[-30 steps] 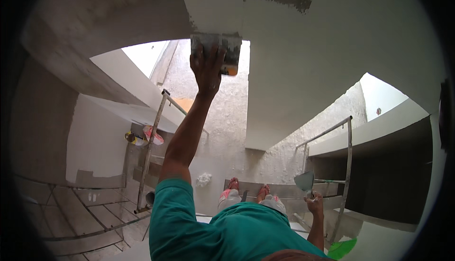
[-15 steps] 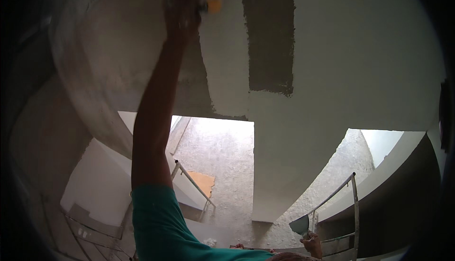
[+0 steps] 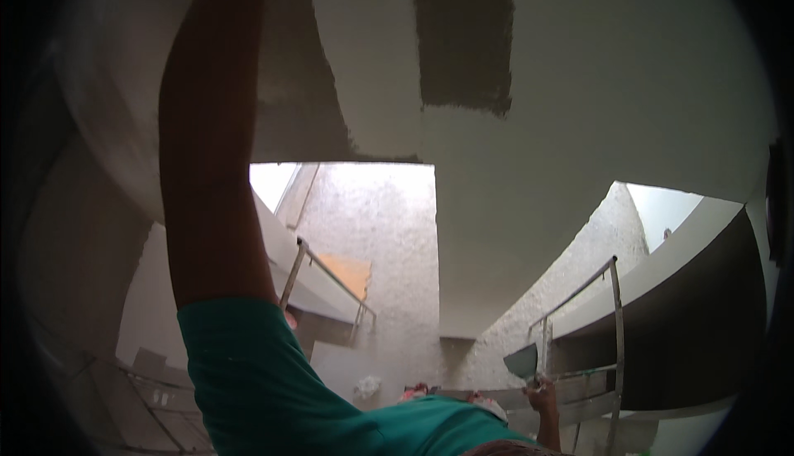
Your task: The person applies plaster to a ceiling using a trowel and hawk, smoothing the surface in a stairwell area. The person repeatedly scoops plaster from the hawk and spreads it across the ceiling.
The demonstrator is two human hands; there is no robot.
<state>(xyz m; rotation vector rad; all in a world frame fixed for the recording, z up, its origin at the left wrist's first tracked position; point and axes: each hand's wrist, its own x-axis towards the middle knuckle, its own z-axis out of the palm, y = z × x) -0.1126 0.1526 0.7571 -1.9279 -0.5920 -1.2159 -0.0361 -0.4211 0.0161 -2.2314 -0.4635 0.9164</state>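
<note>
My left arm (image 3: 213,133) stretches upward past a broad plastered surface, and its hand lies beyond the top edge. At the lower right my right hand (image 3: 542,395) is closed round a wide-bladed putty knife (image 3: 523,362), blade up. The plastered surface (image 3: 579,92) is mostly pale grey. Down its upper middle runs a darker strip (image 3: 463,34) with ragged edges. Another dark patch (image 3: 294,117) lies beside my raised arm, with a pale band between the two.
A metal frame (image 3: 619,332) stands beside my right hand, and a slanting rail (image 3: 335,276) is at the left. Past the bright opening are a rough pale surface (image 3: 397,257) and an orange-brown sheet (image 3: 347,271). A whitish crumpled thing (image 3: 366,387) lies low down.
My left hand, blurred before and holding something with a yellow-orange part, has left the view at the top. The surroundings have shifted upward in view. My right hand still holds the putty knife.
</note>
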